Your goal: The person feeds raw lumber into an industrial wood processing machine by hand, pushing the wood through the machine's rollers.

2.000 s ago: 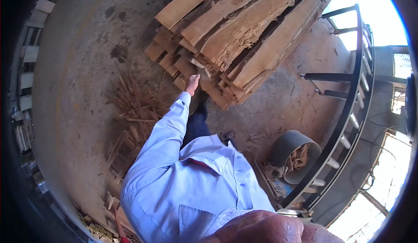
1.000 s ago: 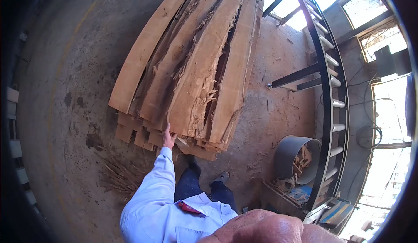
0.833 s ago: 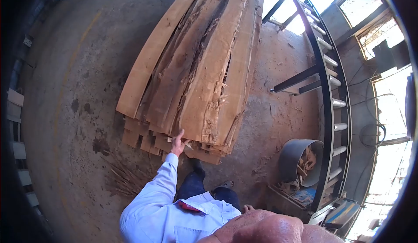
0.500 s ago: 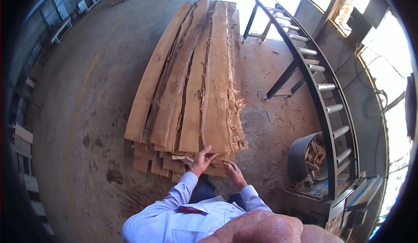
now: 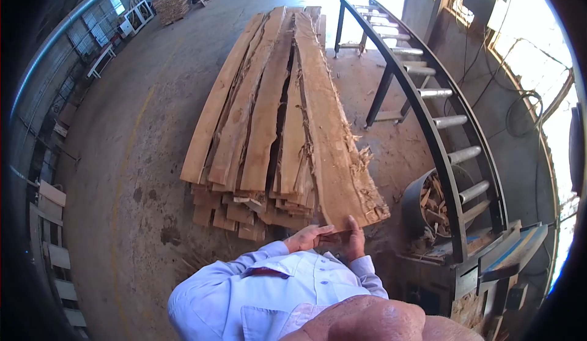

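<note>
A long wooden plank [image 5: 333, 157] with a ragged, splintered bark edge lies askew along the right side of a stack of rough boards [image 5: 260, 157]. Its near end juts out past the stack toward my body. My left hand [image 5: 307, 238] is closed on the left corner of that end, fingers partly hidden beneath the wood. At the middle of the same end, my right hand [image 5: 355, 239] grips with the thumb on top and the other fingers out of sight underneath.
To the right stands a roller conveyor [image 5: 422, 90] with a dark metal frame. Beneath it, a round bin [image 5: 416, 203] holds wood scraps. A worktable [image 5: 483, 267] is at lower right. More stacked wood [image 5: 171, 4] sits far left, and debris litters the floor.
The plank's near end has swung right and come toward me, off the neighbouring boards. Both hands have moved right, and my right hand now holds the plank's end with its thumb on top.
</note>
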A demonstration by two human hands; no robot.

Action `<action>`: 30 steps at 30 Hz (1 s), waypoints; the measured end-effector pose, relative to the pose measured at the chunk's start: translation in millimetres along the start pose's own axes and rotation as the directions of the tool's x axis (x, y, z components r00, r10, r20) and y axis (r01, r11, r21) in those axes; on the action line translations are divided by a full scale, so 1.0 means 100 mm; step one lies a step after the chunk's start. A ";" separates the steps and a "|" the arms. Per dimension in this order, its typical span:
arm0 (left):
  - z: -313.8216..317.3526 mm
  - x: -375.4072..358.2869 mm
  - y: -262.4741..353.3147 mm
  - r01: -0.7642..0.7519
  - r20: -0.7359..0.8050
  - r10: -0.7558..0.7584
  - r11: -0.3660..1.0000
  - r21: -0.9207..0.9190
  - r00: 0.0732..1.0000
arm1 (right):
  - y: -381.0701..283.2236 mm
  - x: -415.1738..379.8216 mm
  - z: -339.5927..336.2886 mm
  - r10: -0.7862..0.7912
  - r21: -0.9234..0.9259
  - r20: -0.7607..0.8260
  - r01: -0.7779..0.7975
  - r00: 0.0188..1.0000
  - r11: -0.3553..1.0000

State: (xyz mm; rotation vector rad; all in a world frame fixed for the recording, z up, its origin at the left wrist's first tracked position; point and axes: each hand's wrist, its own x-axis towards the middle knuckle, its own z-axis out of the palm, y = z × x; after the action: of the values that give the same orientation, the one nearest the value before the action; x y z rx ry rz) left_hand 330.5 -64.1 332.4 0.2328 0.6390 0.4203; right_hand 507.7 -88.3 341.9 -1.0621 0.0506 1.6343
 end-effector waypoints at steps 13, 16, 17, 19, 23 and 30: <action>0.06 1.04 0.64 -0.123 -0.181 0.166 0.966 0.227 0.969 | -1.01 -1.17 -1.77 -0.377 -0.226 -0.423 0.307 0.824 0.925; 0.00 1.41 0.98 -0.176 -0.216 0.225 0.958 0.227 0.950 | -1.08 -1.32 -2.07 -0.362 -0.140 -0.486 0.339 0.795 0.931; -0.03 1.54 1.14 -0.162 -0.220 0.212 0.961 0.226 0.952 | -1.08 -1.32 -2.16 -0.326 -0.055 -0.543 0.354 0.774 0.934; -0.12 1.86 1.47 -0.163 -0.268 0.216 0.965 0.207 0.939 | -1.11 -1.27 -2.17 -0.295 0.045 -0.511 0.368 0.808 0.929; -0.34 2.55 2.06 -0.207 -0.318 0.252 0.964 0.167 0.914 | -1.19 -1.16 -1.88 -0.313 0.065 -0.635 0.453 0.706 0.889; -0.91 3.68 3.00 -0.283 -0.400 0.298 0.954 0.096 0.867 | -1.62 -1.07 -1.85 -0.357 -0.160 -0.754 0.373 0.552 0.914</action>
State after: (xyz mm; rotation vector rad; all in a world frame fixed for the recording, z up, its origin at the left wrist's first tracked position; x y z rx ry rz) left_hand 448.4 375.4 168.6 0.2779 1.0329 0.7626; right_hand 743.9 -209.0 379.1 -1.5819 0.3907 0.6924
